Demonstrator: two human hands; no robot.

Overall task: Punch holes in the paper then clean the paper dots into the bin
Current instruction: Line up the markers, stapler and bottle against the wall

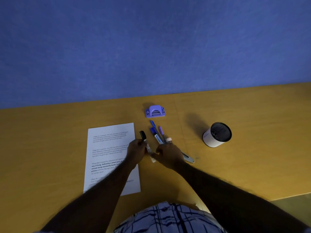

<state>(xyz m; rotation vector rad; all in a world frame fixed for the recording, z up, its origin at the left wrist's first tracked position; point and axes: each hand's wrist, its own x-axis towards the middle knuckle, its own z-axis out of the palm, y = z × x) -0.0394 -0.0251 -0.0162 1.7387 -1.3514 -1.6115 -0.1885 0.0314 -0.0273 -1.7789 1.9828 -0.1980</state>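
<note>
The left hand (pixel 137 151) is closed around a marker (pixel 146 143) with a black cap; its fingers (pixel 140 142) wrap the white barrel, and the cap sticks out beyond them. The right hand (pixel 168 154) lies just beside it, over the lower ends of a few pens (pixel 157 133). Its thumb touches the marker's lower end, but I cannot tell if its fingers are together or clamped on something, because the back of the hand hides them.

The paper (pixel 107 148) lies flat under the left hand and forearm, so it is left of the fingers and partly covered by the arm. The punch (pixel 155 111) stands beyond the fingertips of both hands, well apart from them, past the pen tips. The bin (pixel 217 134), a small white cup with a dark inside, stands far to the right of the right hand. A grey tool (pixel 188 158) lies partly under the right wrist.

All things rest on a yellow-brown desk (pixel 50 140). Behind the desk a blue wall (pixel 151 47) fills the upper part of the view. A checked shirt (pixel 168 217) shows at the bottom.
</note>
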